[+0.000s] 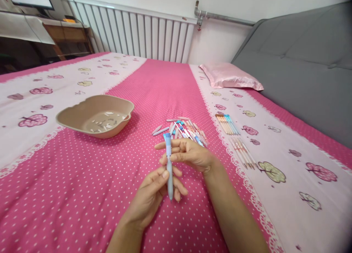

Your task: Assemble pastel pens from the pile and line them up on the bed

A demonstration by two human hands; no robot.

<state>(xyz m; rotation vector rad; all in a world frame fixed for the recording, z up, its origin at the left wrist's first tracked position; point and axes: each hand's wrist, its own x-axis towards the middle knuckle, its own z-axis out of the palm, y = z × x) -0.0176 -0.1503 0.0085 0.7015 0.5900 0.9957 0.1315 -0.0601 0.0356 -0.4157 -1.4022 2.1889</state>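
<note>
A pen [169,172] with a blue top and a grey lower barrel stands nearly upright between my hands, its tip pointing down. My left hand [155,187] grips the grey barrel between thumb and fingers. Higher up, my right hand [189,154] pinches the same pen near the lower edge of its blue part. Just beyond my hands lies a loose pile of pen parts [187,130] in pink, white, grey and blue. To the right, a row of orange and blue pens [227,124] lies above a row of pale pens [243,153].
A beige basin [118,129] with small white and grey pieces in it sits at the left on the pink bedspread [82,194]. A pink pillow [231,76] rests by the grey headboard [297,62]. Behind is a white radiator [137,31].
</note>
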